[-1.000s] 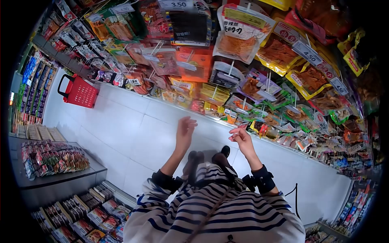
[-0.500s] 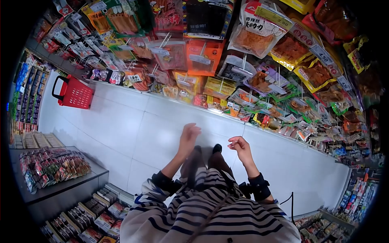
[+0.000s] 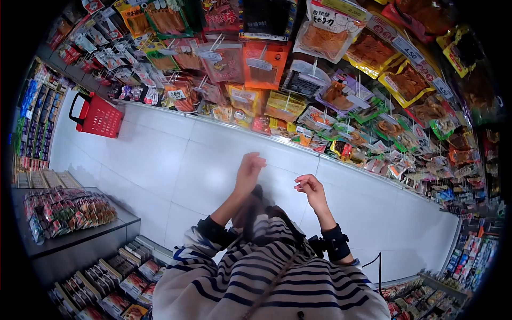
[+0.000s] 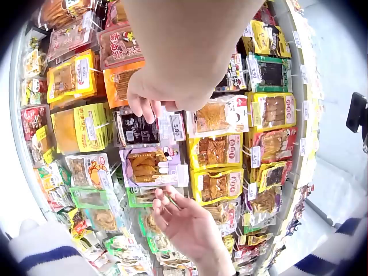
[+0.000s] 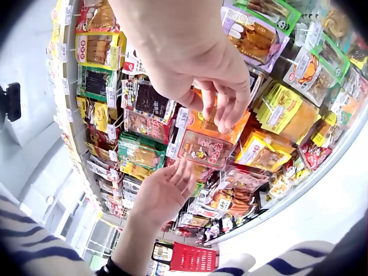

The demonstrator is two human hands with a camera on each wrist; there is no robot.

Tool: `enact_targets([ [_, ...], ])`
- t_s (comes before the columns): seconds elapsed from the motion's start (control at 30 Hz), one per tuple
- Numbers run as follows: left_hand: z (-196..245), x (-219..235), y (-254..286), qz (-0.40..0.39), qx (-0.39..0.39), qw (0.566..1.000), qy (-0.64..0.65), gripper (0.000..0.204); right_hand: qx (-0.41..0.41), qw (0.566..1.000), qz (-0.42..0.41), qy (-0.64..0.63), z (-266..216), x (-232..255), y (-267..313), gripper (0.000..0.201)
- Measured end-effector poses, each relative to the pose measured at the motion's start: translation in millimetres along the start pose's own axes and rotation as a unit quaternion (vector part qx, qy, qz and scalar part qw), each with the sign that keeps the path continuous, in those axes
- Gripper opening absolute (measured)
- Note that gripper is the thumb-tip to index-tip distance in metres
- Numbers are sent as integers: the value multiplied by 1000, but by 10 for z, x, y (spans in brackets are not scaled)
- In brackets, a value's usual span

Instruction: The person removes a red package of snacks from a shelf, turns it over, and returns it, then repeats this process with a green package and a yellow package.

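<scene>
My left hand [image 3: 249, 169] hangs in front of my body with loosely bent fingers and nothing in it. Beside it to the right, my right hand [image 3: 312, 191] is also empty, fingers relaxed and slightly curled. Both are over the floor in the head view, short of the rack of hanging snack packets. Nearby on that rack hang an orange packet [image 3: 261, 64], a purple packet [image 3: 341, 92] and a white packet [image 3: 325, 40]. In the left wrist view the purple packet [image 4: 150, 167] appears between the two hands. A red packet [image 5: 202, 148] shows between them in the right wrist view.
A red shopping basket [image 3: 101, 116] with a black handle stands on the pale tiled floor [image 3: 154, 154] at the left. Behind it are shelves of goods [image 3: 45, 117]. A grey counter [image 3: 125, 213] bears a pile of packets [image 3: 69, 210], with boxed goods [image 3: 133, 285] below it.
The head view has shifted and my feet have moved over the floor. Both hands stay low and empty before the rack, with only small shifts in position.
</scene>
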State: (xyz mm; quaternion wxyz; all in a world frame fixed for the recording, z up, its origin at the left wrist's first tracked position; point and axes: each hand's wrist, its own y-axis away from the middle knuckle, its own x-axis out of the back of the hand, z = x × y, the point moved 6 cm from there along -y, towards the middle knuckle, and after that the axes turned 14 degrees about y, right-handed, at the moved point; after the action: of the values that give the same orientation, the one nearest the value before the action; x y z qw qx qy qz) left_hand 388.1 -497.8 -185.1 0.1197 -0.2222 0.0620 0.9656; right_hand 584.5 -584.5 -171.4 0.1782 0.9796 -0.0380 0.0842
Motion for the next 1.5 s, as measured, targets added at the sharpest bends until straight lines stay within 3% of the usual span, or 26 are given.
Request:
enact_targets([
  [0.2,-107,-243,324,-33,-12,999,-31,32,-2,999,28,-26,223,148,513,13],
  [0.43,-263,-466,927,-11,-12,999,-45,33,-3,999,19,-30,552,264,1155,14],
  [0.77,-89,-430,1605,47,-12,998,-31,28,-8,999,-36,-32,798,-4,1430,13],
  [1.1,222,502,1812,93,-26,995,-19,26,-1,995,-102,-1,535,-857,1104,13],
  [1.5,1385,2750,2072,225,-38,972,-54,24,31,974,-224,9,-58,-3370,349,13],
])
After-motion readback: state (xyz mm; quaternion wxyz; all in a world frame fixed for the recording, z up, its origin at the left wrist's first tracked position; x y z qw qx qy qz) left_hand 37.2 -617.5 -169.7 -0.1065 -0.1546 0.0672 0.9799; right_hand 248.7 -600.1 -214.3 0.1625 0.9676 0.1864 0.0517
